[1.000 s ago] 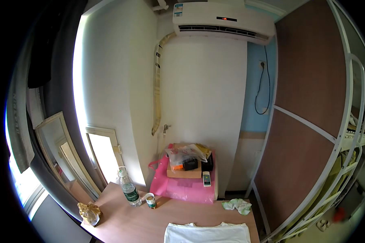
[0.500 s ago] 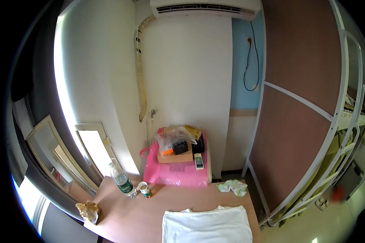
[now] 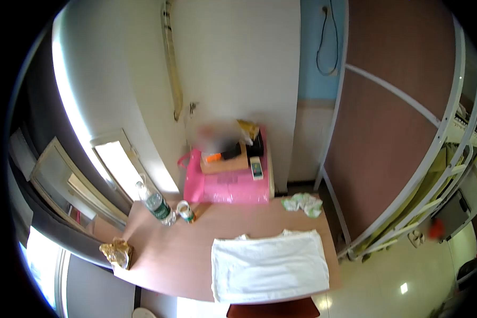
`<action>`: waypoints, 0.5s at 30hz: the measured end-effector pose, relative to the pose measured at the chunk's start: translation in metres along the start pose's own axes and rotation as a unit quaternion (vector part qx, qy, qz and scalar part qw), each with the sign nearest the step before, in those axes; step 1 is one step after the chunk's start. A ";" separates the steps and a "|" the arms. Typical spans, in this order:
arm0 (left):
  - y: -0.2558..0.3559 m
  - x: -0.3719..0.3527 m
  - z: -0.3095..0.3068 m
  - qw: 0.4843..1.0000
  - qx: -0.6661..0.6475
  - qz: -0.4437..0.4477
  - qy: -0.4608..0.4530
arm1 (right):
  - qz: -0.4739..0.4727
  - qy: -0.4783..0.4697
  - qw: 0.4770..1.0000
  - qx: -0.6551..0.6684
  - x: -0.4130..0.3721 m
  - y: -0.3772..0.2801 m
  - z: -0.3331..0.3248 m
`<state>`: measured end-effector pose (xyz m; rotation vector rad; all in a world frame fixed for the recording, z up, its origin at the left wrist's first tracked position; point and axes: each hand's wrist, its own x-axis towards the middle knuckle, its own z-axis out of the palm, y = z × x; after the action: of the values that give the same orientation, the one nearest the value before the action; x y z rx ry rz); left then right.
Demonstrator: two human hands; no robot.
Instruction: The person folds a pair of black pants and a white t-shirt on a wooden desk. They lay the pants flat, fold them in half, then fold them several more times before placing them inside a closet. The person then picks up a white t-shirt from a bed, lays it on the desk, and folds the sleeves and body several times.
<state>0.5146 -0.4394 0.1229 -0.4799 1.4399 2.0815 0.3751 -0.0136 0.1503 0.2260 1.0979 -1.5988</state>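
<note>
Neither my left hand nor my right hand shows in the head view. A white cloth (image 3: 270, 267) lies spread flat along the front edge of the wooden table (image 3: 169, 259). Behind it, at the table's back right, is a crumpled white and green cloth (image 3: 303, 203). A large clear bottle with a green label (image 3: 158, 205) leans in view at the back left, beside a small paper cup (image 3: 185, 212). At the left edge sits a crumpled gold and clear bag (image 3: 117, 253).
Beyond the table stands a pink-covered box (image 3: 228, 190) bearing a carton, a white remote (image 3: 256, 168) and packages. A reddish-brown seat (image 3: 273, 309) shows below the front edge. A bunk bed frame with a brown panel (image 3: 392, 138) rises at the right.
The view has tilted downward, so the table and white cloth sit higher in the picture. The seat below the table now shows, and the air conditioner has left the view.
</note>
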 end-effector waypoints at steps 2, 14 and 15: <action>-0.015 -0.011 0.005 0.999 -0.036 -0.005 -0.005 | 0.007 0.002 1.000 0.016 -0.013 0.005 0.001; -0.138 -0.122 0.068 0.960 -0.263 -0.065 -0.066 | 0.087 0.017 0.993 0.081 -0.110 0.026 -0.010; -0.153 -0.135 0.073 0.954 -0.279 -0.072 -0.077 | 0.105 0.011 0.992 0.075 -0.119 0.027 -0.014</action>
<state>0.7172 -0.3631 0.1149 -0.6007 0.6893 2.3304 0.4352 0.0782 0.2063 0.4455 0.9374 -1.4932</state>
